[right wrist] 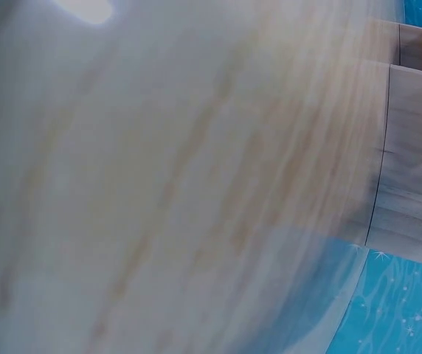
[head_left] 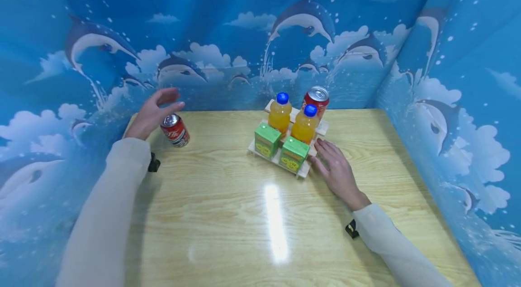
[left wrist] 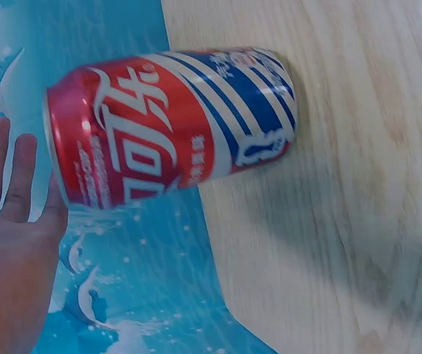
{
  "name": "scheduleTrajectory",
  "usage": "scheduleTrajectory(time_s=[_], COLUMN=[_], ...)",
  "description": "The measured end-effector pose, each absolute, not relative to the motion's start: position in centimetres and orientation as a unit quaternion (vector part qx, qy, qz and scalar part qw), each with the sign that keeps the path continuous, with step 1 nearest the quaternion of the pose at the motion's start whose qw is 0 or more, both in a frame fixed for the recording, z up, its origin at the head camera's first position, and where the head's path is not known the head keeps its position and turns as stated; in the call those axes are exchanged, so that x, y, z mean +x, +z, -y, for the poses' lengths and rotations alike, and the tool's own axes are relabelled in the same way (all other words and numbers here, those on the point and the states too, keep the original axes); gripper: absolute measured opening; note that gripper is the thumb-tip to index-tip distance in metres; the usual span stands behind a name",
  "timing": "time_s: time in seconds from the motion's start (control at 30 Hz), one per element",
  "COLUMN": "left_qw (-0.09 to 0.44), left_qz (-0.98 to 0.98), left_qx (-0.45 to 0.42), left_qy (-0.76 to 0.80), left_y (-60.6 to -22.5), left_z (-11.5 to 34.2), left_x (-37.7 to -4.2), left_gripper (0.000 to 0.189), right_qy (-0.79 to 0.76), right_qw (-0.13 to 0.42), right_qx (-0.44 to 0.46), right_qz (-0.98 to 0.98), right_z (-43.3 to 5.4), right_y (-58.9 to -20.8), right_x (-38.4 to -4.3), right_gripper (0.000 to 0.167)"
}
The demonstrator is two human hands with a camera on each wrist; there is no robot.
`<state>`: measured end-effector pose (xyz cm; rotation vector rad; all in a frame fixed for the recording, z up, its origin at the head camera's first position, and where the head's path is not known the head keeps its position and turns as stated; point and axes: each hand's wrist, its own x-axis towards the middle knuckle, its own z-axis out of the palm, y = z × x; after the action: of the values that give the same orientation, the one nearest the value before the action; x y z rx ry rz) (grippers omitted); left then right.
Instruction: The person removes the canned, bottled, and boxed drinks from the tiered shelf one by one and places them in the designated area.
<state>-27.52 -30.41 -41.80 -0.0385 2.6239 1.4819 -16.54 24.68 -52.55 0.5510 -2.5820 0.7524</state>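
My left hand (head_left: 156, 112) is held above and beside a red cola can (head_left: 175, 132) near the table's back left corner. In the left wrist view the can (left wrist: 174, 125), with blue and white stripes low down, appears just past the extended fingers, and no grip on it shows. My right hand (head_left: 337, 173) rests at the right side of a stepped wooden rack (head_left: 304, 170), its fingertips against the edge. On the rack are two green juice boxes (head_left: 267, 141) in front, two orange juice bottles (head_left: 305, 126) with blue caps, and a red can (head_left: 315, 100) behind.
The wooden table (head_left: 211, 205) has a bright light reflection near its middle. A blue curtain (head_left: 228, 15) printed with dolphins surrounds its back and sides. In the right wrist view the rack's wooden side (right wrist: 410, 147) shows at the right edge.
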Motion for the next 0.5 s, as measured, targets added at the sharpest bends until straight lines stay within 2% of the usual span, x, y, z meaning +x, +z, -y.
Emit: scheduleTrajectory(time_s=[0.5], left_qw=[0.058], left_qz=[-0.875], left_qx=[0.034], left_qy=[0.480], left_y=[-39.8], left_z=[26.9], left_x=[-28.7], left_gripper=[0.091], right_qy=[0.272], right_qw=[0.194], right_qx=[0.194], right_qz=[0.922], right_z=[-24.7], right_y=[-52.5], right_x=[-16.5], right_gripper=[0.052])
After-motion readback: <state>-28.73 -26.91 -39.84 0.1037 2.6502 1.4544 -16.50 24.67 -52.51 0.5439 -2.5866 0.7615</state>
